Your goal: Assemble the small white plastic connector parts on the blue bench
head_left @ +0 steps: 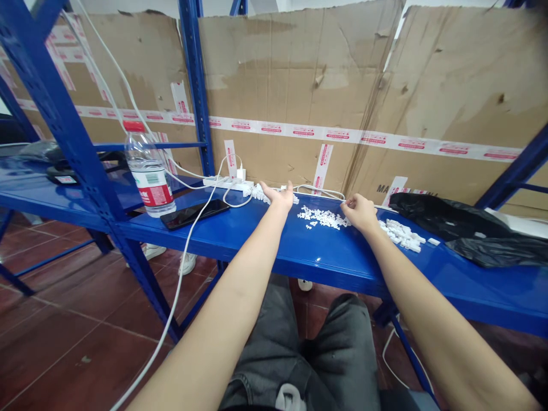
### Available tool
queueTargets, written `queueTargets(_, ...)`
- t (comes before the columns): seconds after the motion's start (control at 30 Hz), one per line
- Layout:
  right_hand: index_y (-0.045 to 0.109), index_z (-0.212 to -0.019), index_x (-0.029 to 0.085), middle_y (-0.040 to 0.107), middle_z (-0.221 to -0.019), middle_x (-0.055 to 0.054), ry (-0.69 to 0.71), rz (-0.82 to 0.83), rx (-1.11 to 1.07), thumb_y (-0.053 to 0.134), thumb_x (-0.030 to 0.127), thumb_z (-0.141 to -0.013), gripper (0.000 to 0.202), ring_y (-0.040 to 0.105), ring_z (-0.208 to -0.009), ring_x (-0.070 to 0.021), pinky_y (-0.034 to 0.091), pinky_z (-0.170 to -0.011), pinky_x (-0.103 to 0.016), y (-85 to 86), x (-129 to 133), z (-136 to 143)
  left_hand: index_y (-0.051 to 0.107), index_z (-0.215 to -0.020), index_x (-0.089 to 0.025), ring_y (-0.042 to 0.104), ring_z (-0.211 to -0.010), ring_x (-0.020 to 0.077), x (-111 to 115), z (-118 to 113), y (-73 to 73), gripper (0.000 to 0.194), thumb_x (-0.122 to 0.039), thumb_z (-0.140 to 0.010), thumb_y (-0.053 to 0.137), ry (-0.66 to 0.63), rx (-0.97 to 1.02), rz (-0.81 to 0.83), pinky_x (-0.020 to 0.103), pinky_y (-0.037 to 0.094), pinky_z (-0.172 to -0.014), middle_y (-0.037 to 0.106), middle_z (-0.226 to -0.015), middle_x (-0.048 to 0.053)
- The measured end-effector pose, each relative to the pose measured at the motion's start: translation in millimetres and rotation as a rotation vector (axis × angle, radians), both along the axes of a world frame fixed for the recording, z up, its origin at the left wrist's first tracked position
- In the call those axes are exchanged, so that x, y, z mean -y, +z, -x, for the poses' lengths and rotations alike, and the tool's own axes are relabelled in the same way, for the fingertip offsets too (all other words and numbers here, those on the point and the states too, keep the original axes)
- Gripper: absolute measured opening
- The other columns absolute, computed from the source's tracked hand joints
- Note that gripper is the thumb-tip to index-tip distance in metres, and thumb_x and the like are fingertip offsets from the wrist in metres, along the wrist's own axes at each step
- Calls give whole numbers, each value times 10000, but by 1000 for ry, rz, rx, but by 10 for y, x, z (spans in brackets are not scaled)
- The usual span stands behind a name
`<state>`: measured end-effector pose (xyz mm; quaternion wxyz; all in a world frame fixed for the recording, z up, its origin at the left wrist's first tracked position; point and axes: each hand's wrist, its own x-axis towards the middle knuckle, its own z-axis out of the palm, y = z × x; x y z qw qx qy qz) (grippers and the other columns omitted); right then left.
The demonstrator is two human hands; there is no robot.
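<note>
My left hand [280, 197] is open, thumb and fingers spread apart, over a pile of white pieces [258, 194] at the back of the blue shelf [252, 228]. The hand hides part of that pile. My right hand [362, 212] is closed in a pinch at the right end of a scatter of small white parts [323, 218]. Whatever its fingertips hold is too small or too hidden to name. To the right of that hand lies a heap of larger, oblong white pieces [402, 234].
A water bottle with a red cap [149, 182] and a black phone [194, 214] stand at the left. Behind them runs a white power strip [226, 182] with cables. Black plastic bags [454, 220] lie at the right. Cardboard [291, 74] backs the shelf; a blue upright [81, 131] rises left.
</note>
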<state>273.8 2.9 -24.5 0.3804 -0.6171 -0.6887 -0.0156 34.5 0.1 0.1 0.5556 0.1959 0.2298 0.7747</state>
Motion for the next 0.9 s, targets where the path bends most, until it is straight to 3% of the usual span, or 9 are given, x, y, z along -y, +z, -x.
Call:
queueTargets(0.13, 588, -826, 221, 733, -863, -101, 6, -8, -10, 583, 347, -818, 126, 633, -963, -327, 429, -892, -478, -2, 0, 1, -116, -1621, -235, 321, -1528, 247, -5, 15, 14, 886, -751, -937, 110, -44, 210, -44, 342, 616, -895, 97, -1685, 160)
queueTargets(0.3, 600, -835, 220, 742, -870, -99, 6, -7, 2, 580, 348, -820, 130, 641, -976, -329, 434, -897, -476, 1, 10, 2, -71, -1613, -111, 466, -1438, 282, 25, 34, 36, 930, -727, -947, 136, -160, 333, -94, 349, 644, -836, 272, -1587, 256)
queueTargets(0.5, 607, -856, 224, 748, -883, -88, -4, 5, 17, 583, 348, -840, 127, 655, -991, -322, 445, -899, -456, 8, 20, 1, -70, -1615, -161, 530, -1370, 349, 30, 36, 9, 861, -685, -967, 149, -208, 334, -137, 512, 641, -840, 372, -1531, 252)
queueTargets(0.67, 591, -828, 226, 742, -840, -90, 23, -7, -8, 594, 333, -838, 107, 655, -965, -327, 443, -890, -456, 17, 21, 2, -69, -1621, -133, 560, -1339, 309, 43, 8, 24, 895, -699, -973, 177, -187, 281, -162, 471, 614, -928, 425, -1508, 247)
queueTargets(0.73, 585, -812, 225, 736, -828, -92, 29, -23, -21, 605, 323, -829, 101, 657, -938, -319, 447, -875, -444, 23, 22, 1, 5, -1623, -121, 598, -1289, 311, 45, -43, 37, 923, -718, -962, 248, -179, 104, -177, 464, 602, -951, 499, -1467, 244)
queueTargets(0.77, 584, -806, 224, 734, -823, -91, 31, -33, -28, 611, 316, -824, 98, 659, -924, -313, 451, -868, -435, 24, 22, 1, 80, -1617, -115, 625, -1247, 310, 44, -80, 35, 904, -711, -965, 274, -166, -119, -186, 457, 601, -949, 551, -1426, 239)
queueTargets(0.87, 581, -785, 221, 727, -793, -71, 70, -45, -55, 623, 294, -810, 88, 670, -870, -277, 469, -840, -391, 24, 22, 3, 405, -1495, -140, 696, -1058, 279, 40, -221, -28, 725, -657, -997, 303, -60, -1072, -194, 421, 602, -875, 689, -1238, 196)
queueTargets(0.9, 579, -777, 218, 725, -781, -64, 96, -43, -65, 626, 285, -805, 87, 674, -843, -261, 476, -824, -372, 23, 23, 7, 523, -1396, -160, 701, -998, 272, 40, -268, -68, 643, -637, -993, 372, -26, -1242, -196, 423, 590, -860, 713, -1169, 178)
